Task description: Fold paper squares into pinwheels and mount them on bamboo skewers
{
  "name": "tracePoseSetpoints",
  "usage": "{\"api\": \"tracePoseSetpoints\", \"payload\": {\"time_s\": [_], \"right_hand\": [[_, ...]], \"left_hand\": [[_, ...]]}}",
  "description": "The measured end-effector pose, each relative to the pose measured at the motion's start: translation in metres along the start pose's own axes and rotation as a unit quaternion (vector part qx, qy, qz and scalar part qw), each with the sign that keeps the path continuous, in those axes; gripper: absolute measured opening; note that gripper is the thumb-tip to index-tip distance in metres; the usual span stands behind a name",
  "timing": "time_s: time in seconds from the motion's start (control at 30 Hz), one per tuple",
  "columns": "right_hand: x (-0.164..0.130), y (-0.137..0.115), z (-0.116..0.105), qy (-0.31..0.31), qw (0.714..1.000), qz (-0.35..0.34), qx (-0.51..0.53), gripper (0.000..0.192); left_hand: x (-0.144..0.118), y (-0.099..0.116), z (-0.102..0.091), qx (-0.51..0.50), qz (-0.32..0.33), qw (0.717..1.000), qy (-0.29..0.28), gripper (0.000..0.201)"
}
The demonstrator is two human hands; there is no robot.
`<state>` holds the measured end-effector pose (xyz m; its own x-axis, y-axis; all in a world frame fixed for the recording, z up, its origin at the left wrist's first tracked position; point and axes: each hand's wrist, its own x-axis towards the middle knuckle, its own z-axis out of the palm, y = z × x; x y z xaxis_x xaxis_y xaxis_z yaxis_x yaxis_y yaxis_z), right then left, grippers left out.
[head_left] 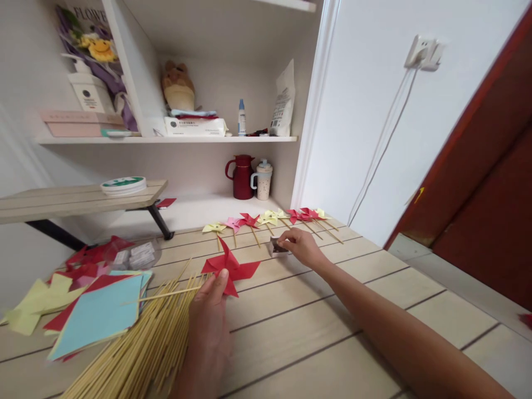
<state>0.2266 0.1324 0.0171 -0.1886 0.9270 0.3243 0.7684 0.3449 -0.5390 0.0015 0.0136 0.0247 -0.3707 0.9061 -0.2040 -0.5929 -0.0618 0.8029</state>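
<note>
My left hand (pixel 211 310) is closed, the thumb pressed on a red paper pinwheel (pixel 233 269). A thin wooden stick (pixel 170 293) sticks out to the left from the same hand. Farther forward, my right hand (pixel 300 244) has its fingertips pinched together at the top of a small open box (pixel 278 247) with a dark inside. What those fingertips hold, if anything, is too small to make out. Under and beside my left wrist lies a large bundle of thin sticks (pixel 141 343).
Behind the box, several finished pinwheels on sticks (pixel 249 220) lie in a row. Stacked coloured paper (pixel 100 318), a yellow paper cutout (pixel 37 299) and small white boxes (pixel 141 256) are at left. A raised wooden stand (pixel 83 198) and shelves (pixel 178 139) border the table.
</note>
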Motion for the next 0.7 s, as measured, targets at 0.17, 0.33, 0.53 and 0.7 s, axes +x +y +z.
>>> {"api": "tracePoseSetpoints", "payload": {"time_s": [0.17,0.33,0.53,0.7], "right_hand": [[-0.027,-0.02,0.015,-0.196,0.953,-0.202,0.111,0.012],[-0.034,-0.022,0.035,-0.2,0.938,-0.256,0.118,0.017],[-0.036,-0.02,0.034,-0.188,0.939,-0.263,0.12,0.021],[-0.04,-0.026,0.032,-0.197,0.949,-0.222,0.102,0.017]], "left_hand": [[0.002,-0.004,0.002,0.007,-0.008,1.0,0.006,0.018],[0.005,-0.009,-0.001,0.004,-0.001,1.0,0.004,0.02],[0.006,-0.009,-0.002,0.017,0.001,1.0,0.024,0.017],[0.004,-0.007,0.001,0.01,0.002,1.0,0.03,0.01]]}}
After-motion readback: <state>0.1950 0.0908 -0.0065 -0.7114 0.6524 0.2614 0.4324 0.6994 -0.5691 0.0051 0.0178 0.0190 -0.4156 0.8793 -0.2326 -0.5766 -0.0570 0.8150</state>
